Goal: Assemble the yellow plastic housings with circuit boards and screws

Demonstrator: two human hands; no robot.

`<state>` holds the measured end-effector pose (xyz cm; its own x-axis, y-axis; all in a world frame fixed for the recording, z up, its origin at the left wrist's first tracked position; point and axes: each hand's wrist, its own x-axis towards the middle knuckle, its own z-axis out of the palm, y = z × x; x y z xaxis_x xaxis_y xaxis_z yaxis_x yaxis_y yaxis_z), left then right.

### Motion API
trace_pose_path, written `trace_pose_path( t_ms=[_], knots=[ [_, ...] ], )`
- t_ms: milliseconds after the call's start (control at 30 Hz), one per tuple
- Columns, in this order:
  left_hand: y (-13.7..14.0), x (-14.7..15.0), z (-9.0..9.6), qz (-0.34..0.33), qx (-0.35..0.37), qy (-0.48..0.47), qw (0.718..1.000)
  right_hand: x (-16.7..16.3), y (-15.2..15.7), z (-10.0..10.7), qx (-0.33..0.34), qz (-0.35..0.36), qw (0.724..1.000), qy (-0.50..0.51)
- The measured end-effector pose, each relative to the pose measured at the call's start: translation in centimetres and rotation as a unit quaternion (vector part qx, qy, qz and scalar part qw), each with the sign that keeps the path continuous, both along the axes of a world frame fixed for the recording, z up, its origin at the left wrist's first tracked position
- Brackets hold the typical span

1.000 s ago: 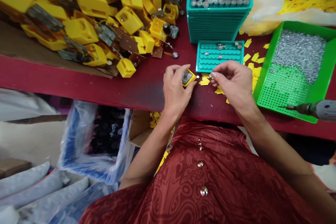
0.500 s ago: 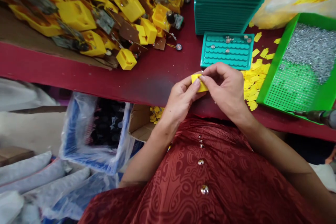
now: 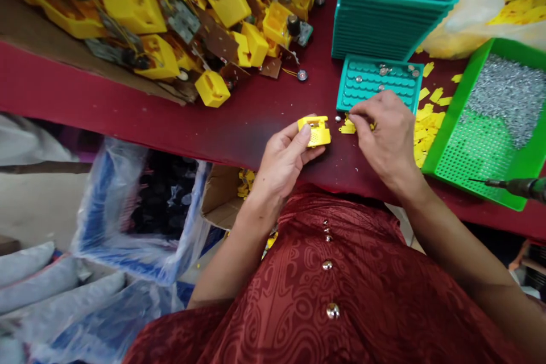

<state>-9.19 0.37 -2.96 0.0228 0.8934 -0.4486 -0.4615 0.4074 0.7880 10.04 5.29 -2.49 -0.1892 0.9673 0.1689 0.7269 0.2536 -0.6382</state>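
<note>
My left hand (image 3: 281,159) is closed round a small yellow plastic casing (image 3: 319,135), which has an open recess at the top and tiny holes on its face. To the right, my right hand (image 3: 386,139) has thumb and forefinger together just above the table. Whatever is in that pinch is too small to make out. Beside its fingertips lie a flat yellow plastic piece (image 3: 347,127) and a small silvery disc (image 3: 338,119). Just behind the hand is a shallow teal tray (image 3: 362,99) with a few silvery discs in it.
A stack of teal trays (image 3: 375,28) rises behind, its top one full of round metal cells. On the right are loose yellow pieces (image 3: 426,125), a green basket (image 3: 439,153) of screws and a screwdriver tip (image 3: 495,183). Yellow casings (image 3: 136,5) with circuit boards pile up at left.
My right hand has left the casing and moved right and down to the table. The left hand keeps the casing, now turned to show its recess. The view has shifted slightly.
</note>
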Motion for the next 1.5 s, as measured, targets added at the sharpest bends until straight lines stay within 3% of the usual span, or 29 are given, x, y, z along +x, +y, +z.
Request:
trace_pose_path(
  t_ms=[167,267,500,633,767,900,1033,1133,1367,1500],
  knots=[
    [-0.1,-0.7,-0.4,0.023,0.000,0.007,1.000,-1.2,0.2,-1.5,0.025,0.014,0.994,-0.105],
    [-0.2,-0.8,-0.6,0.017,0.006,0.004,1.000,-2.0,0.0,-1.8,0.006,0.007,0.989,-0.145],
    [-0.2,-0.5,-0.5,0.008,0.010,-0.004,1.000,-1.7,0.1,-2.2,0.018,0.025,0.986,-0.164],
    [-0.3,-0.3,-0.5,-0.002,0.009,-0.002,1.000,-0.7,0.1,-1.1,0.022,0.044,0.992,-0.118],
    [-0.5,0.0,-0.6,0.002,0.003,0.012,1.000,-1.0,-0.6,1.5,-0.047,0.019,0.998,0.043],
    [-0.7,0.6,-0.7,-0.010,0.035,0.021,0.999,-2.4,-1.1,2.9,-0.147,-0.022,0.967,0.205],
    [-0.9,1.1,-1.0,-0.019,0.059,0.044,0.997,-3.4,-1.2,2.4,-0.209,-0.021,0.936,0.282],
    [-1.1,1.5,-1.2,-0.016,0.068,0.071,0.995,-3.8,-1.4,1.8,-0.231,-0.032,0.929,0.289],
    [-1.4,1.6,-1.2,-0.011,0.100,0.171,0.980,-4.0,-1.4,1.9,-0.205,-0.044,0.958,0.196],
    [-1.2,1.4,-1.5,-0.017,0.090,0.118,0.989,-2.7,-0.8,2.5,-0.193,-0.026,0.964,0.179]
  ],
)
